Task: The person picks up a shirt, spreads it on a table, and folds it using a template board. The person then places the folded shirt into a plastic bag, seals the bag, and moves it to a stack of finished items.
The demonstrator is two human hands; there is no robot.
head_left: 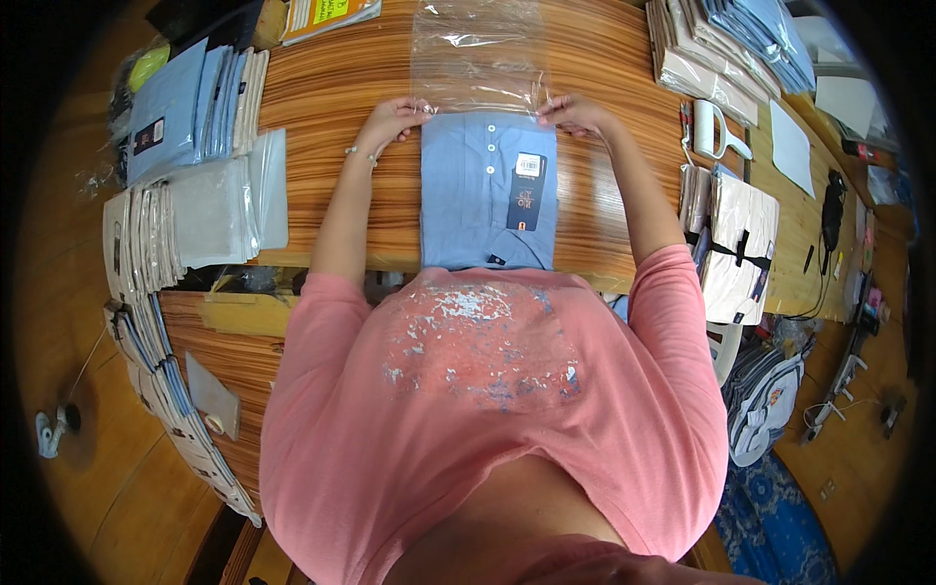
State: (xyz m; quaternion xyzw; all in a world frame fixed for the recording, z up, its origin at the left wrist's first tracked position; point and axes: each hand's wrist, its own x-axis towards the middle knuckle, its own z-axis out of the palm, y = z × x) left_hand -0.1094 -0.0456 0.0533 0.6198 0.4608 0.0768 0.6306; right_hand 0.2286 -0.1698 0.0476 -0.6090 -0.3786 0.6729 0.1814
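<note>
A folded blue shirt (458, 195) with white buttons lies flat on the wood-grain table in front of me. On its right half rests a dark hang tag (526, 200) with a white label. A clear plastic bag (478, 58) stretches away from the shirt's far edge, its near mouth meeting that edge. My left hand (398, 119) pinches the bag's near left corner, beside the shirt. At the near right corner my right hand (573, 112) grips the bag the same way, fingers closed.
Packed blue shirts (175, 117) and a pile of clear bags (219, 210) stand at the left. To the right are wrapped garment stacks (697, 58), a white tape dispenser (717, 132) and folded beige garments (741, 244). A paper booklet (327, 15) sits at the far left.
</note>
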